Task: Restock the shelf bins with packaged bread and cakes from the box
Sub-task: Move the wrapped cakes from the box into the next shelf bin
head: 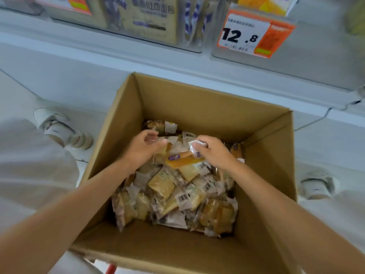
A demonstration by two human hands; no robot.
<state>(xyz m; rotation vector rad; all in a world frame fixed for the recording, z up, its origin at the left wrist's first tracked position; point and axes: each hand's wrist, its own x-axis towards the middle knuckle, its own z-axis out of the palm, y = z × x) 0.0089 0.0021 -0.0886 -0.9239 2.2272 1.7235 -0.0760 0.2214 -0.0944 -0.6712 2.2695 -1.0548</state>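
Observation:
An open cardboard box (207, 103) stands in front of me, its bottom covered with several clear-wrapped bread and cake packets (162, 184). Both my hands are down inside it at the far end of the pile. My right hand (213, 151) pinches the crimped white end of a long orange cake packet with a purple label (181, 159). My left hand (144, 149) has its fingers curled on the other end of that packet, over the neighbouring packets. Above, the clear shelf bins (150, 20) hold boxed bread.
An orange price tag reading 12.8 (254, 34) hangs on the right bin. The white shelf base (79, 80) runs behind the box. My shoes (61, 127) stand on the pale floor at either side of the box, the other shoe (318, 184) at the right.

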